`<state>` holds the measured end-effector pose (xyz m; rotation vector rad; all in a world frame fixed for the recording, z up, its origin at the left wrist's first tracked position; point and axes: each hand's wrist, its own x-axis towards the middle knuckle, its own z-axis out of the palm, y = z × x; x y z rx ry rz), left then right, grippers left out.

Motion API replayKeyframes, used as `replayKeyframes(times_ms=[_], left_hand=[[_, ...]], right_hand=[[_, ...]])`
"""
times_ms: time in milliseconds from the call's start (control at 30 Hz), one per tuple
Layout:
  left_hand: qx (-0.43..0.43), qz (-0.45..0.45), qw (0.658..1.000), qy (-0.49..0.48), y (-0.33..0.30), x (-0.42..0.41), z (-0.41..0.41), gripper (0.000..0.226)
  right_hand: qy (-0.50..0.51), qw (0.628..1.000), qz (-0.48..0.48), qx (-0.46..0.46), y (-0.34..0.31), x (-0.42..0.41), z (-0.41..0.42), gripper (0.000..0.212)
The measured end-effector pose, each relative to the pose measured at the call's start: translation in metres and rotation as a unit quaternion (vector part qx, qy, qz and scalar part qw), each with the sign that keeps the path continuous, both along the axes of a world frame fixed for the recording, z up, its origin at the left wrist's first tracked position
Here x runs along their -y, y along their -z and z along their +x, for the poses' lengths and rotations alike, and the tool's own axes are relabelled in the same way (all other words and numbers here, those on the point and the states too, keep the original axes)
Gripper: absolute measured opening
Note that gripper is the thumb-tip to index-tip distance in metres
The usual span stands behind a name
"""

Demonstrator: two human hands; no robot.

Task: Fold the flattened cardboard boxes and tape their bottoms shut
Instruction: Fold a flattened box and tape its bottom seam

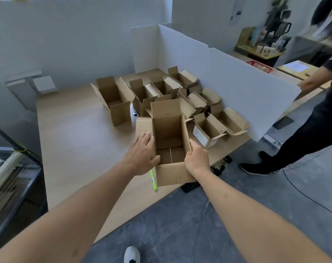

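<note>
Erected cardboard box (169, 147) stands upright on the table (76, 141) between both hands: left hand (142, 154) flat, fingers straight against its side flap; right hand (196, 158) grips the opposite wall. Bottom looks closed already, so likely being set among finished boxes (161, 92) beyond the fingers. Next calls for a fresh flat, none in view.

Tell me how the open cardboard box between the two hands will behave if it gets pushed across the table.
The open box looks empty, so it is probably light and should slide easily on the smooth table. Its top flaps stand loose, so they will likely flex rather than carry a push. With the left hand flat on one flap and the right hand gripping the wall, tipping seems unlikely.
</note>
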<state>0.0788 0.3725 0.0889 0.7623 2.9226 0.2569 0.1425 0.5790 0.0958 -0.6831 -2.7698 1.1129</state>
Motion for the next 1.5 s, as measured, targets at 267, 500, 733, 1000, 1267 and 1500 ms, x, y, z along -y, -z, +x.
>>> replayKeyframes(times_ms=[267, 500, 733, 1000, 1267, 1500], left_hand=[[0.019, -0.009, 1.0, 0.017, 0.02, -0.059, 0.0, 0.085], [0.04, -0.017, 0.999, 0.021, 0.045, -0.102, -0.036, 0.084], [0.08, -0.045, 0.996, 0.021, 0.065, -0.134, -0.061, 0.086], [0.092, -0.054, 0.994, -0.012, 0.072, -0.166, -0.065, 0.086], [0.042, -0.069, 0.985, -0.149, 0.078, -0.209, -0.05, 0.083], [0.059, -0.053, 0.957, -0.28, 0.084, -0.249, -0.012, 0.092]], right_hand=[[0.005, 1.0, -0.012, 0.027, 0.019, -0.061, 0.007, 0.057], [-0.005, 0.998, -0.028, 0.063, 0.044, -0.109, -0.03, 0.057], [-0.027, 0.995, -0.036, 0.091, 0.064, -0.143, -0.061, 0.056], [-0.07, 0.99, -0.046, 0.112, 0.082, -0.181, -0.081, 0.055], [-0.154, 0.983, -0.047, 0.091, 0.097, -0.218, -0.111, 0.053], [-0.202, 0.976, -0.064, 0.039, 0.118, -0.24, -0.108, 0.047]])
